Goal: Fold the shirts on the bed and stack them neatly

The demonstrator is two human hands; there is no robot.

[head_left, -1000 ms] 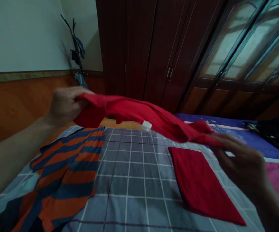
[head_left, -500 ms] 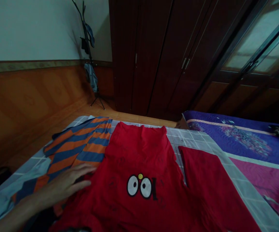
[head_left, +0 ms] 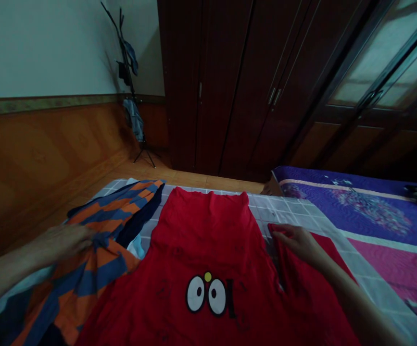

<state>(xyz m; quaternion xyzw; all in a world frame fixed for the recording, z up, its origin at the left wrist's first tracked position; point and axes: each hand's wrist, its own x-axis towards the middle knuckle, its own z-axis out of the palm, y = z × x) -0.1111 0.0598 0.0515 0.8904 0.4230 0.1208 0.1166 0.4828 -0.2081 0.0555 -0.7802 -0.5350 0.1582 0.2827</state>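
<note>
A red shirt (head_left: 208, 230) with a cartoon-eyes print lies spread in front of me. On its left is an orange-and-blue striped shirt (head_left: 107, 211), bunched where my left hand (head_left: 67, 240) grips it. Part of the striped cloth overlaps the red shirt's left side. To the right, my right hand (head_left: 296, 242) is closed on the upper edge of a flat red cloth piece (head_left: 333, 245). Whether that piece is a sleeve of the red shirt or separate, I cannot tell. My fingertips are partly hidden at both hands.
The clothes lie on a grey checked bed sheet (head_left: 298, 206). Light blue cloth (head_left: 136, 247) and dark cloth (head_left: 141, 216) show by the striped shirt. A purple and pink bedspread (head_left: 352, 185) is on the right. Behind stand a dark wardrobe (head_left: 222, 96) and a coat rack (head_left: 129, 72).
My left hand has moved left and taken hold of the striped shirt, lifting and bunching it. My right hand has come into view on the red piece at the right.
</note>
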